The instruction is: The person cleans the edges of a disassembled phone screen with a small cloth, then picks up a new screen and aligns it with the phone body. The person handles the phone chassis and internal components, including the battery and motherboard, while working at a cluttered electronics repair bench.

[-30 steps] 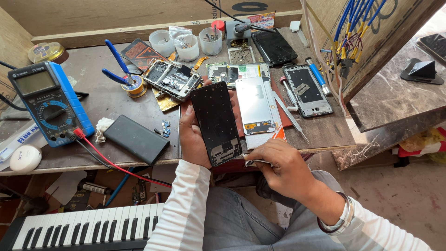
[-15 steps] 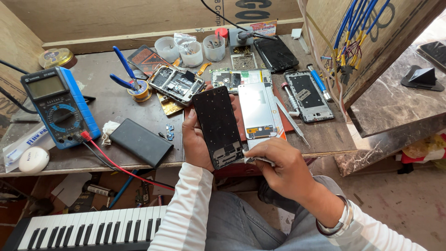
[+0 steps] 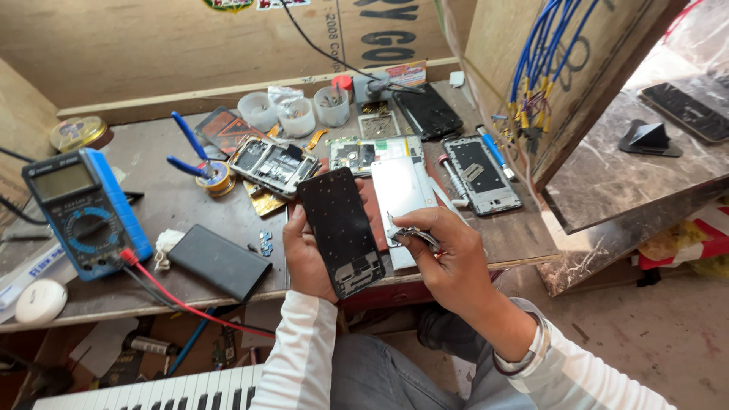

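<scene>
**Phone panel held in left hand, tweezers in right**

The left hand [image 3: 307,254] grips a black phone panel [image 3: 340,230] by its lower edges, fingers wrapped behind it. The panel's long axis runs away from the person, slightly tilted left. The right hand [image 3: 448,254], just right of the panel, pinches metal tweezers [image 3: 406,234] whose tips point toward the panel's right edge. Beyond both hands a white phone frame [image 3: 399,186] lies on the workbench [image 3: 175,205]. Farther left sits a blue multimeter [image 3: 83,212].
</scene>
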